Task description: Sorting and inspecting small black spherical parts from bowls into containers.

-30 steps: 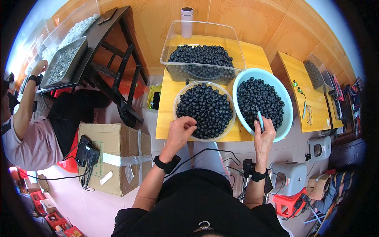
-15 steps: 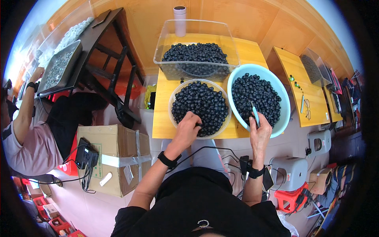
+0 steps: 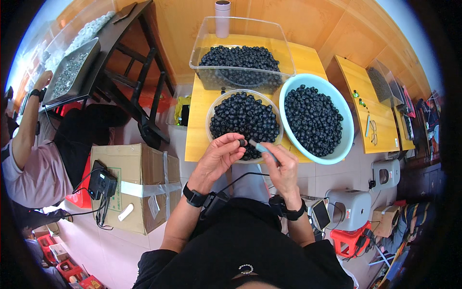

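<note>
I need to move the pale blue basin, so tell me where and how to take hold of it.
Take the pale blue basin by its rim, probably best from the right, where nothing crowds it; its left edge sits close beside the round tub. Steadying the near edge too should help, since the open basin is loaded with dark beads.

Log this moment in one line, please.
left hand: pinching dark bead | right hand: holding blue-handled tool, tip close to bead | nearby: round clear tub, light-blue basin, both holding dark beads
</note>
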{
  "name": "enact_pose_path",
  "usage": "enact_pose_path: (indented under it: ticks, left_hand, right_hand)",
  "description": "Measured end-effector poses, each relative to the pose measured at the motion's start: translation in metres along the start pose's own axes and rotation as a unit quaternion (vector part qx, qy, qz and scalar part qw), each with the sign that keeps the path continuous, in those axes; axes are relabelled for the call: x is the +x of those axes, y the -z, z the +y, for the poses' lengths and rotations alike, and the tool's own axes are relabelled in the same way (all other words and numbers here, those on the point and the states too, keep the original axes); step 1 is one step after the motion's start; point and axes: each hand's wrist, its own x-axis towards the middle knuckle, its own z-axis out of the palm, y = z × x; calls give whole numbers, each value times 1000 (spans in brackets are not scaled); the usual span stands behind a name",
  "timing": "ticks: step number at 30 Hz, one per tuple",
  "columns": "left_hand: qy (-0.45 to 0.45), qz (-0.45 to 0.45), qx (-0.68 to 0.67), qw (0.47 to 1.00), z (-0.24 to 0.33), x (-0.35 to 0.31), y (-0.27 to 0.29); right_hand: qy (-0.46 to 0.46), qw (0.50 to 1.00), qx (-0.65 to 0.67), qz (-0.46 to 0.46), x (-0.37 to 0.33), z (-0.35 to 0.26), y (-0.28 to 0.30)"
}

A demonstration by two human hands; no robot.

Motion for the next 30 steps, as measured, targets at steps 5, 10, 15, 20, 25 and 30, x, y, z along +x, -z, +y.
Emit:
enact_pose_path:
  ticks: [5,10,15,20,25,30]
  left_hand:
    - [-2,-17,-18,1000,0,-3,-1]
    - [4,-38,-31,999,0,-3,-2]
    - [9,-40,-38,998,1,-4,-4]
    - [14,-30,-33,999,3,-4,-4]
    - [22,-27,-19,999,6,-4,-3]
    - [19,-27,-22,999,8,-5,-6]
  right_hand:
    - [54,996,-26,-61,6,-12,-2]
    - [83,993,-45,-72,8,-11,-2]
    - [89,992,-59,-73,9,-12,-1]
    - [84,993,-52,-71,10,-13,0]
    - [93,992,-54,-70,12,-12,1]
    - [122,990,-41,-62,15,-8,-2]
